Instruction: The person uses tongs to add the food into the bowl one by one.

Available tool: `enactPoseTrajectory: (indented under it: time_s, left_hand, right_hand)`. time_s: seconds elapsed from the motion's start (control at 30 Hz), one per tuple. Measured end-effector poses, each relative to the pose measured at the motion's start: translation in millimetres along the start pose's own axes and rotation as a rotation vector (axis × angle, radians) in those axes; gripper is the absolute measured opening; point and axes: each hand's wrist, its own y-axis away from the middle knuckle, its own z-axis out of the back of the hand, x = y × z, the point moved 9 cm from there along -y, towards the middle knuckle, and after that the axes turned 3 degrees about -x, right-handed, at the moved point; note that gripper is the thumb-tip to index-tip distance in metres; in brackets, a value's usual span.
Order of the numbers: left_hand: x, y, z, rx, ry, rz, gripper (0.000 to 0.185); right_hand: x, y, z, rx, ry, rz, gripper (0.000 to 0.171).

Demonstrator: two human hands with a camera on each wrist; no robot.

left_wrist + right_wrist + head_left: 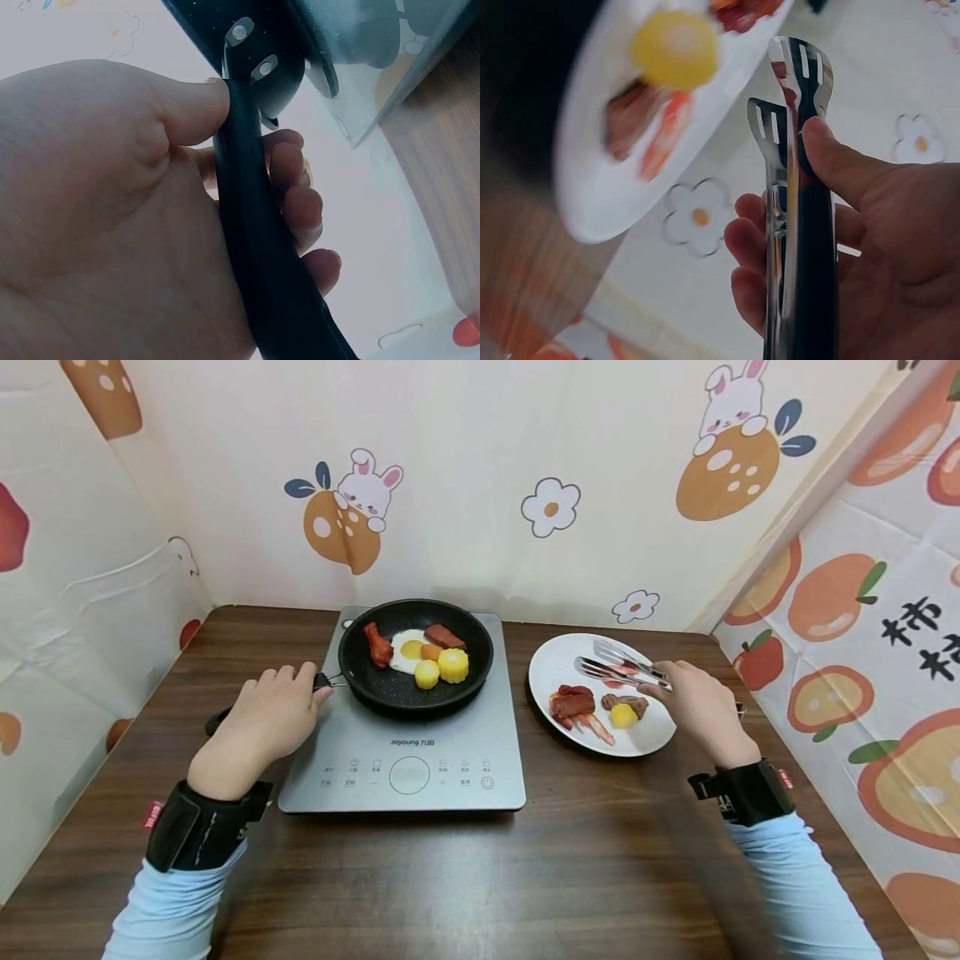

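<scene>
Left hand wrapped tight around pan handle; pan sits on cooktop, centre of table. Right hand clamped on tongs, tips over white plate at right, tong arms slightly apart.

The person wears long light-blue sleeves, one on the left forearm and one on the right forearm, each reaching down to the wrist. Around each wrist sits a broad black strap: the left strap carries a small red tag at its outer edge, and the right strap has a similar red tag on its far right side. The left hand and the right hand are bare, without gloves or rings visible.
</scene>
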Motion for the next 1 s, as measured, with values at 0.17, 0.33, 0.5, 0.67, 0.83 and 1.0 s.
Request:
enactPoseTrajectory:
  time_s: [0.17, 0.33, 0.5, 0.67, 0.83, 1.0]
  left_hand:
    - [-0.4, 0.3, -0.9, -0.001, 0.000, -0.004, 0.054]
    - [-0.9, -0.1, 0.2, -0.004, -0.006, -0.001, 0.054]
    - [-1.9, 0.0, 1.1, -0.003, -0.005, -0.002, 0.053]
    - [-1.8, -0.7, 2.8, -0.013, -0.006, -0.001, 0.052]
    - [-1.1, -0.9, 2.9, -0.013, -0.007, 0.003, 0.052]
    - [0.9, -0.4, 2.4, -0.006, -0.010, 0.009, 0.053]
  right_hand:
    - [-21.9, 2.1, -7.1, 0.023, 0.021, -0.034, 0.050]
    - [-40.0, -4.1, -5.3, 0.040, 0.057, -0.038, 0.050]
    - [-55.8, -13.1, -5.8, 0.123, 0.083, -0.036, 0.054]
    - [-62.2, -18.1, -6.6, 0.156, 0.072, -0.027, 0.055]
    - [-63.3, -20.6, -5.6, 0.185, 0.081, 0.018, 0.057]
    - [-64.3, -24.8, -7.3, 0.229, 0.071, 0.055, 0.056]
